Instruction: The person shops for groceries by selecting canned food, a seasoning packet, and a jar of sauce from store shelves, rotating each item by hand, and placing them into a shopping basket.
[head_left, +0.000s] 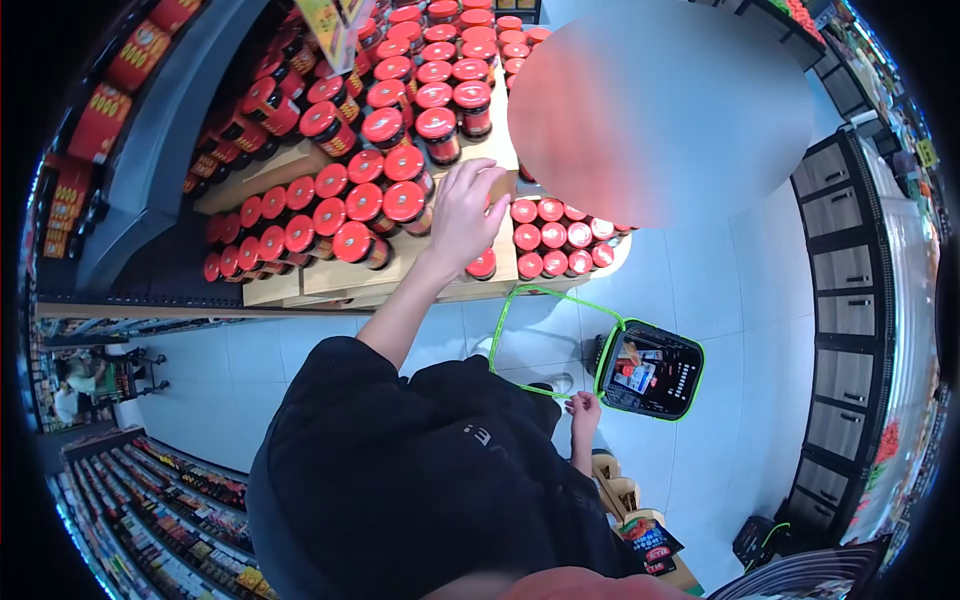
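My left hand reaches over the front of the wooden display, palm down, its fingers slightly bent and the thumb apart. Nothing shows between its fingers. Red-lidded jars stand just left of it, and another red-lidded jar is below it. Low at my right side, my right hand is closed round the green handle of a shopping basket. The black basket with a green rim sits beyond it, holding a few packaged items.
More red-lidded jars fill the display's right end. A blurred area covers the upper right. Dark drawer cabinets line the right side. Stocked shelves stand at lower left. A person is far left beside a cart.
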